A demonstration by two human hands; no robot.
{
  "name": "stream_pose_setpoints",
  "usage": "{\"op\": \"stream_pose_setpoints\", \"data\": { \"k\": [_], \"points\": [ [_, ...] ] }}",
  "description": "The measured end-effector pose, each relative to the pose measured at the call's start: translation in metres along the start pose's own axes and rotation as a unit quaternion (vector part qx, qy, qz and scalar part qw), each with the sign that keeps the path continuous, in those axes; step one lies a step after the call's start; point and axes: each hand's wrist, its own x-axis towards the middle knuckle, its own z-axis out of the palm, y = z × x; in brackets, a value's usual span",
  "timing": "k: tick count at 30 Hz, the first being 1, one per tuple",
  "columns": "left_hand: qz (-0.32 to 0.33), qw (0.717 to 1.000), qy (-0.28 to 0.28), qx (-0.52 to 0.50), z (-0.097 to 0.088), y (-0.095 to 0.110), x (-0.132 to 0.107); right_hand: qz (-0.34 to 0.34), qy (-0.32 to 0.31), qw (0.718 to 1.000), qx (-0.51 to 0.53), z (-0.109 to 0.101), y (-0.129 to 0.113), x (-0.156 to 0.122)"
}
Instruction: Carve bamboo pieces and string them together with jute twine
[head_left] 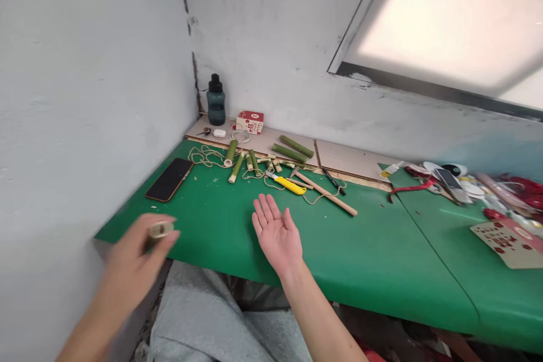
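My left hand [142, 260], blurred by motion, is wrapped round a short bamboo piece [161, 229] at the left front of the table; its pale cut end faces up. Palm up, my right hand [275, 232] rests over the green tabletop [360, 260] with fingers stretched and nothing in it. Just beyond lie a yellow utility knife [291, 185] and a hammer [326, 192] with a long wooden handle. Several cut bamboo pieces [236, 167] lie behind them among loose twine [206, 154].
A phone [169, 179] lies at the left. Along the wall stand a dark water bottle [216, 102] and a red-and-white box [250, 122]. Two longer bamboo lengths [292, 150] and a black pen [333, 181] lie farther back. Mixed craft items [458, 181] and a printed card [507, 242] are at the right.
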Motion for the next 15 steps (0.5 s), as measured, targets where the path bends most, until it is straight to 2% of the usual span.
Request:
{"op": "stream_pose_setpoints", "data": {
  "k": [1, 3, 5, 7, 10, 12, 15],
  "points": [
    [0.064, 0.993, -0.095, -0.019, 0.027, 0.008, 0.020, -0.017, 0.004, 1.000, -0.013, -0.007, -0.009, 0.005],
    [0.158, 0.962, -0.224, 0.004, 0.079, 0.026, 0.058, -0.048, 0.003, 0.998, -0.047, -0.018, -0.020, 0.010],
    [0.227, 0.934, -0.271, 0.055, 0.118, 0.038, 0.087, -0.078, 0.018, 0.992, -0.094, -0.025, -0.027, 0.014],
    [0.223, 0.933, -0.271, 0.077, 0.144, 0.043, 0.102, -0.105, 0.057, 0.978, -0.169, -0.029, -0.035, 0.020],
    [0.182, 0.947, -0.262, 0.046, 0.167, 0.054, 0.103, -0.137, 0.119, 0.950, -0.256, -0.023, -0.049, 0.034],
    [0.136, 0.956, -0.249, -0.080, 0.177, 0.075, 0.098, -0.163, 0.137, 0.935, -0.284, -0.007, -0.057, 0.042],
    [0.101, 0.921, -0.208, -0.315, 0.177, 0.123, 0.108, -0.209, 0.100, 0.904, -0.360, 0.027, -0.061, 0.051]
  ]
}}
